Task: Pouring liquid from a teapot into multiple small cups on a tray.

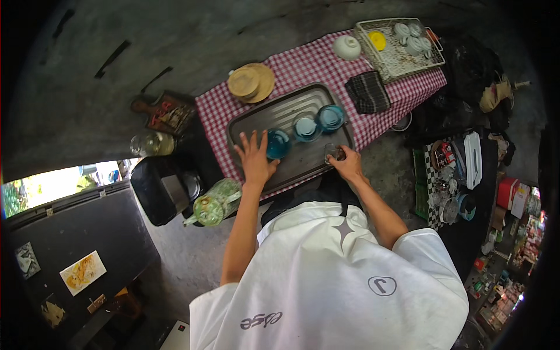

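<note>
Before me a dark metal tray (302, 168) lies on a red-and-white checked tablecloth (302, 61). My right hand (348, 164) grips a small clear glass (332, 153) at the tray's near right corner. My left hand (257, 159), fingers spread, is over the tray's left side, beside a blue glass vessel (278, 143); whether it touches the glass I cannot tell. Two more blue glass vessels, one in the middle (306, 127) and one farther right (330, 118), stand close together on the tray.
Round wooden boards (251, 83), a white bowl (347, 47), a folded dark cloth (368, 92) and a wire basket with cups (389, 61) surround the tray. At the left stand a green mottled pitcher (214, 205) and a black appliance (164, 188). A crowded dish rack (446, 179) is at right.
</note>
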Available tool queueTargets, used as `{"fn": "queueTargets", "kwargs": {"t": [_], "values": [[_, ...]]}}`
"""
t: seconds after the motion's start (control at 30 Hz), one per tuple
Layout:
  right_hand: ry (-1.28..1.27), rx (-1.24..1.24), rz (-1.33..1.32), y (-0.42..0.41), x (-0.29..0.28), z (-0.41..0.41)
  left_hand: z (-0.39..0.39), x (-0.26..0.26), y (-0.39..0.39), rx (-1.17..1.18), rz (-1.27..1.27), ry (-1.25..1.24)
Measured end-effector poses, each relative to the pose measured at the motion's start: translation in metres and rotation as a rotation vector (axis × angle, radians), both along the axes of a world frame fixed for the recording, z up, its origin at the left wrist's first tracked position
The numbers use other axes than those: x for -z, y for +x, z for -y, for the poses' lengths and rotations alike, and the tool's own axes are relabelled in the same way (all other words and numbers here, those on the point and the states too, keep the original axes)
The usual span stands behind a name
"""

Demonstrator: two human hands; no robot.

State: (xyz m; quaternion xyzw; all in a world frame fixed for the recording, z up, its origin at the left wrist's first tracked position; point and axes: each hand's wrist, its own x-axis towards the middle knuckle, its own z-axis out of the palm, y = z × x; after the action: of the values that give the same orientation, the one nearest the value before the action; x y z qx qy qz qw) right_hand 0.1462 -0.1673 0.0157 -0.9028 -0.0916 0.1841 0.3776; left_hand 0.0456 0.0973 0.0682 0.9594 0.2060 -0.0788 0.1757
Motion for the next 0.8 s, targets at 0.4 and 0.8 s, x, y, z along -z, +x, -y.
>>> {"fn": "queueTargets", "kwargs": {"t": [0.4, 0.8], "values": [[-0.077, 0.184, 0.191, 0.172, -0.009, 0.069, 0.136, -0.025, 0.009, -0.170, 0.244, -0.213], [-0.131, -0.060, -0.035, 0.164, 0.025, 0.113, 0.198, -0.018, 0.021, -0.326, 0.153, -0.395]]}}
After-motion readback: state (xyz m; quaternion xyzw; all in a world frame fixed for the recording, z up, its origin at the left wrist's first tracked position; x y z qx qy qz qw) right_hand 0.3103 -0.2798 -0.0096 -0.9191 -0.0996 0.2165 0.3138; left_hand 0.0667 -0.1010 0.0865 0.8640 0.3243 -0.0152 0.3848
